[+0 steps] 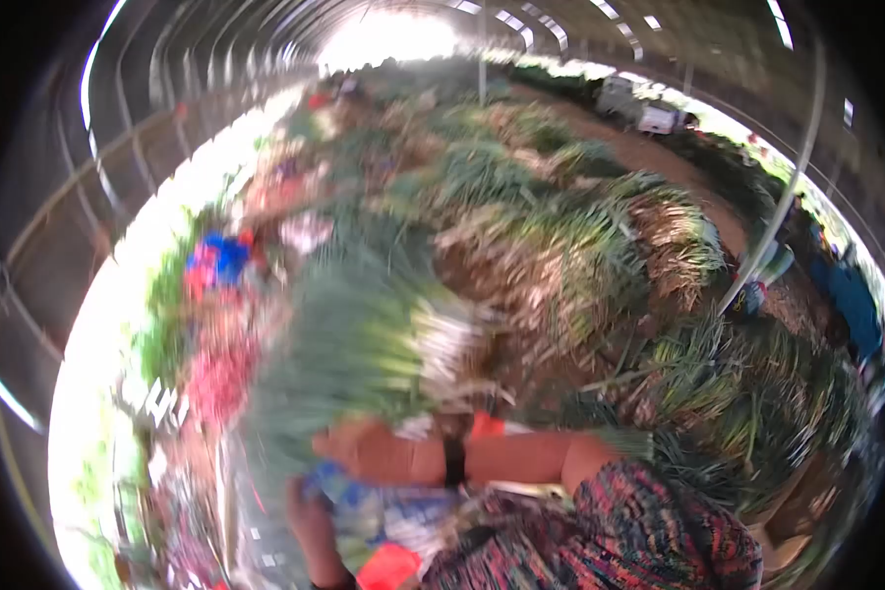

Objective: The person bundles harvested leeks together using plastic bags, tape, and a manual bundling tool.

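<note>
Right hand (356,447) smeared, fingers not separable, grip unreadable; same for left hand (310,503), its forearm (323,559) cut off by the bottom edge. Green onions (359,339) blurred, single stalks hard to pick out. Blue-and-white material (364,500) too blurred to identify. Orange-red item (388,567) cut at bottom, unclear what. Blue-and-red pile (218,264) smeared. White boxy thing (657,120) too small to tell. Tunnel's far end (388,41) lost in glare.

Heap of green onions (383,344), motion-blurred, lying left of centre frame; green leaves (320,334) point leftward, white stalks (447,344) rightward.
</note>
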